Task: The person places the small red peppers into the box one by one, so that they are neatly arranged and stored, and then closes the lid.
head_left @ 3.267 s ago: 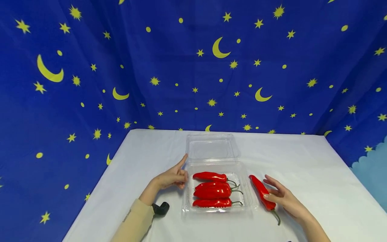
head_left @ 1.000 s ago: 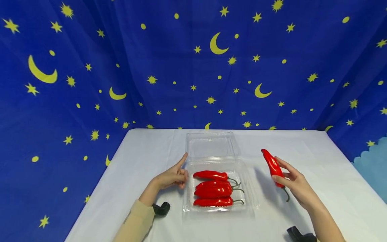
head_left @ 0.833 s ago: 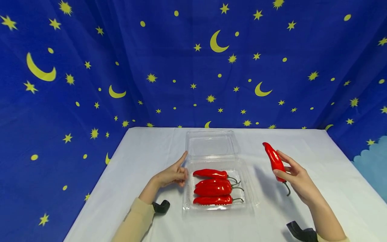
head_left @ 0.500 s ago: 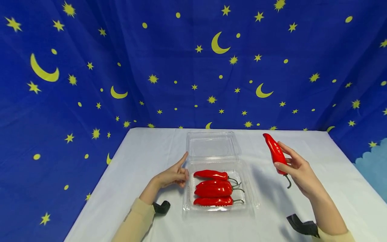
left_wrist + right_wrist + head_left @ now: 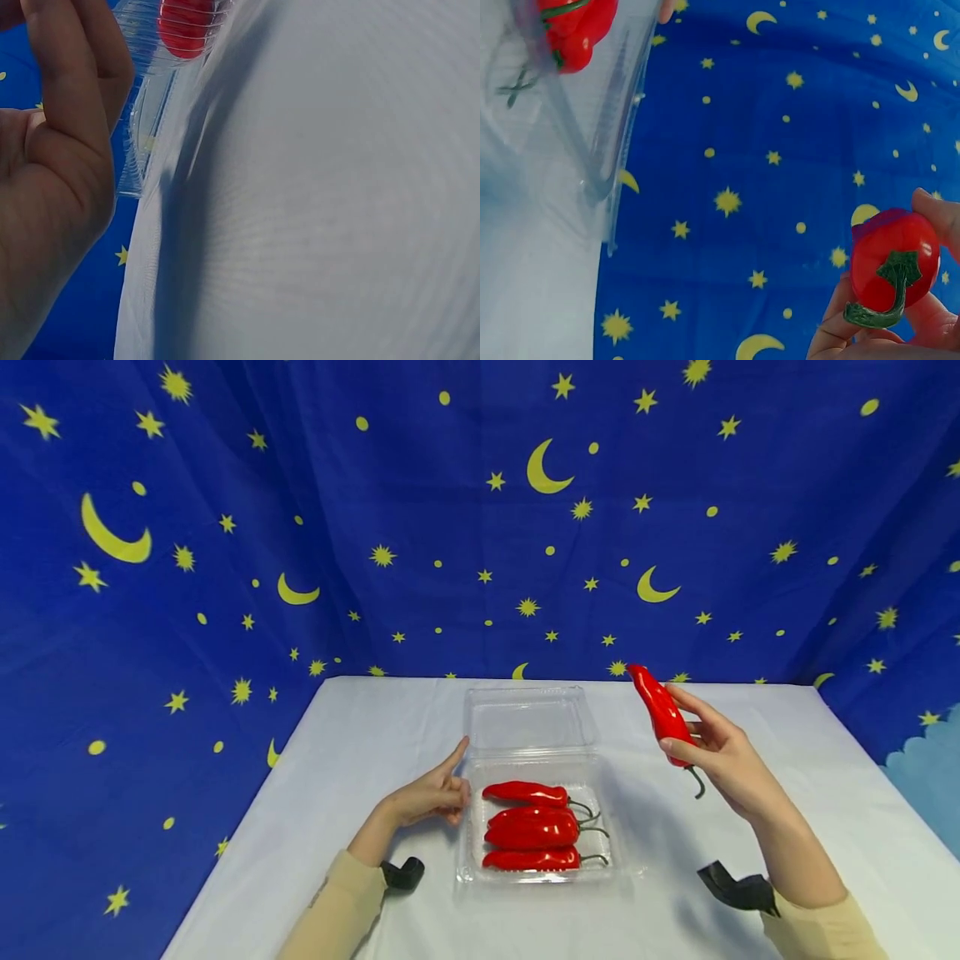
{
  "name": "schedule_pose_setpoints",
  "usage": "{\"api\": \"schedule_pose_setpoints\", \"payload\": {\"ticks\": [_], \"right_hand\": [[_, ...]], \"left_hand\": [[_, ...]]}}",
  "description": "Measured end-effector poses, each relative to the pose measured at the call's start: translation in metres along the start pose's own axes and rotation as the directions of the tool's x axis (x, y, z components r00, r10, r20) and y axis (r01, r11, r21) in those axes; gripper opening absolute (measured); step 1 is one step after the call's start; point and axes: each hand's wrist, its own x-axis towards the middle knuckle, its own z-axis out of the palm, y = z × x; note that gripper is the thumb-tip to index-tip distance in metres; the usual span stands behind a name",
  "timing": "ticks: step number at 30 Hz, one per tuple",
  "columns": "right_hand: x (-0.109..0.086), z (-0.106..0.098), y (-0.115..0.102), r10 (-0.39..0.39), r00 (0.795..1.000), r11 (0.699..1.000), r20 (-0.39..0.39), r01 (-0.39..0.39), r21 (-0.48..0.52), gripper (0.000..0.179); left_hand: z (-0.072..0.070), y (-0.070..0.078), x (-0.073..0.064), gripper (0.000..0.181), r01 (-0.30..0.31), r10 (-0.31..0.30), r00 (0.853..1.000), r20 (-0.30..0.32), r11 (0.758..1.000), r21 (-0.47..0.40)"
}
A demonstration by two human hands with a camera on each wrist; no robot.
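Observation:
My right hand (image 5: 731,768) holds a long red chili pepper (image 5: 662,714) above the table, thumb on one side and fingers on the other. Its tip points up and left, its green stem hangs below; in the right wrist view the pepper (image 5: 896,259) shows stem end first. Left of it, a clear plastic box (image 5: 540,878) contains several red peppers (image 5: 531,831), stems toward the right. My left hand (image 5: 423,797) is at the box's left rim, index finger extended toward the hinge, other fingers bent; I cannot tell whether they grip the rim.
The box's clear lid (image 5: 528,718) is folded back flat behind it. Black curved pieces (image 5: 403,874) sit at both wrists. A white cloth (image 5: 375,718) covers the table, and a blue curtain (image 5: 480,527) with yellow stars and moons hangs behind it.
The pepper at my right hand has gone from lying on the table to being held above it, rising and lately shifting left. My left hand and the box have stayed in place.

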Motion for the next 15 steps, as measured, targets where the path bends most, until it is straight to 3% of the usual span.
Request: {"api": "schedule_pose_setpoints", "payload": {"ticks": [15], "right_hand": [[0.024, 0.031, -0.014, -0.052, 0.983, 0.998, 0.174, 0.045, 0.045, 0.07]], "left_hand": [[0.0, -0.001, 0.004, 0.098, -0.016, 0.016, 1.0, 0.007, 1.0, 0.009]]}}
